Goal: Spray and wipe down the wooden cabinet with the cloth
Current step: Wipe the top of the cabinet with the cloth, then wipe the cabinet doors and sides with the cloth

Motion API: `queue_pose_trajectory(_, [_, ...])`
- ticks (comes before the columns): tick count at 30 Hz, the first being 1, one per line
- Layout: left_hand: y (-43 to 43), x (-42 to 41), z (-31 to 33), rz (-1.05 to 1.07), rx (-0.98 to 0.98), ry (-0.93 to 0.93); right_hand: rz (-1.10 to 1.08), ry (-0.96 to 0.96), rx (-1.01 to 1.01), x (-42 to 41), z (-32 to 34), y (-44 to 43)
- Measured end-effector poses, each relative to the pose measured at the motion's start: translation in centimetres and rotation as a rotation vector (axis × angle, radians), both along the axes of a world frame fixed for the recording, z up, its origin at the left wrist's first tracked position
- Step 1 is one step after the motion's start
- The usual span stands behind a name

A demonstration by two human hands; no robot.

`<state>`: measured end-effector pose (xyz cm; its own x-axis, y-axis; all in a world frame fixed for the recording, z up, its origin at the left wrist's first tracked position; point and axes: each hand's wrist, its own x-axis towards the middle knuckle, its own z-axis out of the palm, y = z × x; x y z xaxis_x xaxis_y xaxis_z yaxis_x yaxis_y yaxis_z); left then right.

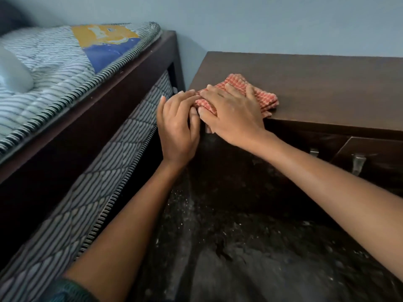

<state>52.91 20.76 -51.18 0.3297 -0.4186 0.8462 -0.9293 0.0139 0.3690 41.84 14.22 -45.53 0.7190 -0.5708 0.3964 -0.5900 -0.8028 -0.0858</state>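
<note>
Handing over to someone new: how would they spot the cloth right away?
Find the dark wooden cabinet against the blue wall, right of the bed. On its top, at the near left corner, lies the cloth under the right hand. It alone is orange-and-white checked.

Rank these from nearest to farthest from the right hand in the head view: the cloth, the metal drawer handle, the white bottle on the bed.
From the right hand:
1. Cloth: directly under the palm, on the cabinet top.
2. Metal drawer handle: lower right, on the cabinet front.
3. White bottle: far left, on the mattress.
</note>
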Motion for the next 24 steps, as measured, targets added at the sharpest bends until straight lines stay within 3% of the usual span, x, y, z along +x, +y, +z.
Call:
queue_pose_trajectory(7, [2.5, -0.1, 0.1, -0.075, 0.136, 0.122, -0.089, 0.07, 0.083, 0.7, 0.3, -0.3])
queue_pose_trajectory(12, [7.6, -1.9, -3.4, 0.005, 0.018, 0.419, 0.004, 0.044, -0.057, -1.1, -0.4, 0.7])
queue_pose_trajectory(16, [9.3, -2.4, -7.0, -0.013, 0.213, 0.556, 0.158, -0.09, -0.084, -2.4, -0.9, 1.6])
queue_pose_trajectory(18, [9.5, -2.5, -7.1, -0.048, 0.275, 0.579, 0.215, -0.166, -0.223, -3.0, -1.8, 1.9])
queue_pose_trajectory(21, [9.8, -3.2, -7.1, -0.062, 0.306, 0.555, 0.191, -0.059, -0.503, -3.3, -4.8, 2.2])
queue_pose_trajectory(24, [10.2, -3.7, -7.7, -0.033, 0.35, 0.537, 0.135, -0.016, -0.662, -2.3, -6.9, 2.2])
